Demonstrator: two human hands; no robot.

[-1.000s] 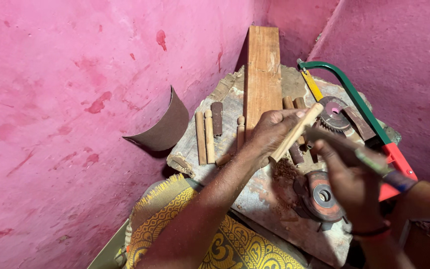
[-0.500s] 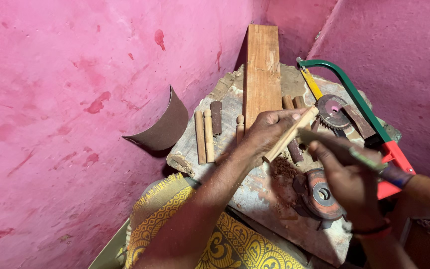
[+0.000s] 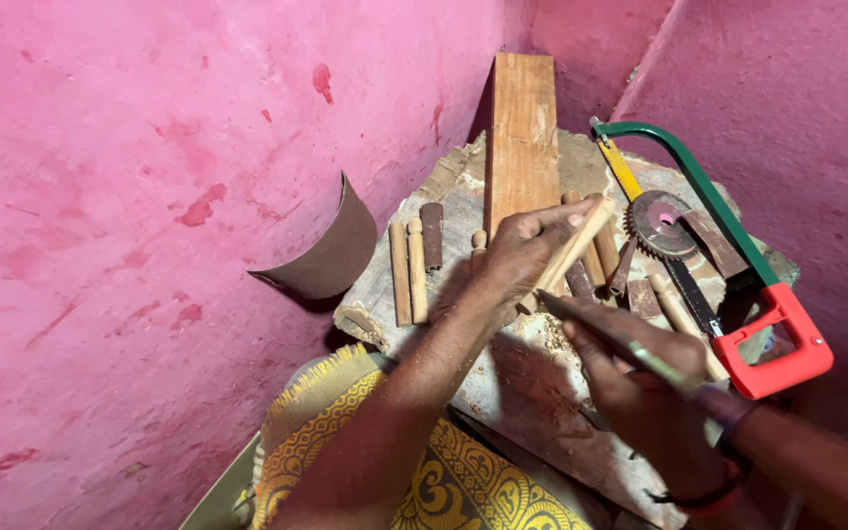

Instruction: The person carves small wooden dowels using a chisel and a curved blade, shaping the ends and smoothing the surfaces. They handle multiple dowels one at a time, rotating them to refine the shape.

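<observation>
Fingers of the left hand [image 3: 522,257] close around a pale round wooden stick [image 3: 571,253], held slanted over the rough stone slab [image 3: 532,383]. The right hand [image 3: 645,388] grips a thin dark metal tool [image 3: 610,339], its tip touching the stick's lower end; its handle is hidden. A green-framed hacksaw with red handle [image 3: 738,265] lies alongside.
</observation>
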